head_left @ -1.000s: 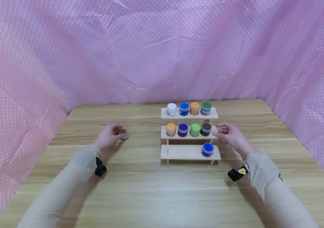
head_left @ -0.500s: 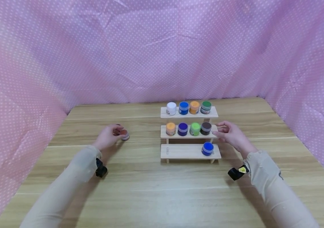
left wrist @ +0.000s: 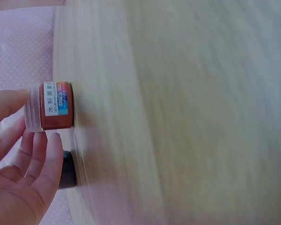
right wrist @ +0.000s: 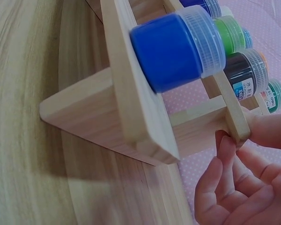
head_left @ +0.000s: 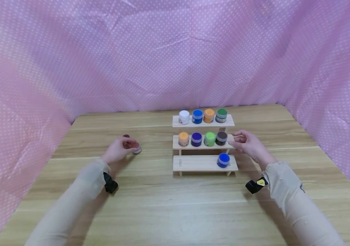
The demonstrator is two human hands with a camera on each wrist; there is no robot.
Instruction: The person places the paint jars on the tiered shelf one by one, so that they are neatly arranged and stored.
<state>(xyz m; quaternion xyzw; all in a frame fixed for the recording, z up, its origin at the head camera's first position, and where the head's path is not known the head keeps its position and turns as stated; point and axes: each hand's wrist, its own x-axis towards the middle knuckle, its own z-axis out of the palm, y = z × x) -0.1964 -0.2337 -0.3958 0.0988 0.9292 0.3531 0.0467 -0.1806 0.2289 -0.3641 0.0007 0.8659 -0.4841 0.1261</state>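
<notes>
My left hand [head_left: 117, 150] pinches a red-brown paint jar [left wrist: 60, 115] by its clear lid, between thumb and fingers. The jar is upright at table level; whether its base touches the wood I cannot tell. A second, dark jar [left wrist: 68, 172] stands just behind that hand, mostly hidden by it. At the right, my right hand [head_left: 250, 147] grips the end of the middle shelf of a three-step wooden rack [head_left: 197, 164], thumb above and fingers below. On the rack's lowest step one blue jar [right wrist: 171, 51] stands at the right end.
The middle step carries orange, purple, light green [head_left: 210, 139] and dark brown jars. White [head_left: 184, 117], blue, orange and dark green jars line the top step. Pink dotted cloth [head_left: 175, 61] hangs behind the wooden table [head_left: 175, 212].
My left hand has shifted slightly right and nearer with the red-brown jar, uncovering more of the dark jar behind it. The right hand keeps its grip on the rack.
</notes>
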